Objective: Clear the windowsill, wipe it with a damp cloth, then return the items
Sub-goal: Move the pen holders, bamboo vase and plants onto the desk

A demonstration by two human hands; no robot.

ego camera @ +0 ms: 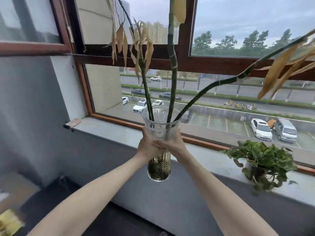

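head view: left hand [148,147] and right hand [172,143] grip glass vase [159,167] near windowsill [119,132] edge.

Nothing written can be read in this view. A small dark mark near the rim of the glass vase [161,124] is too blurred to make out. The parked cars [260,128] are too small for any plate to be read.

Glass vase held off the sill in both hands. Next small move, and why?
Probably draw the glass vase back from the windowsill, upright: left hand and right hand grip it in mid-air, its long stems spread near the window frame, and the potted plant sits on the sill.
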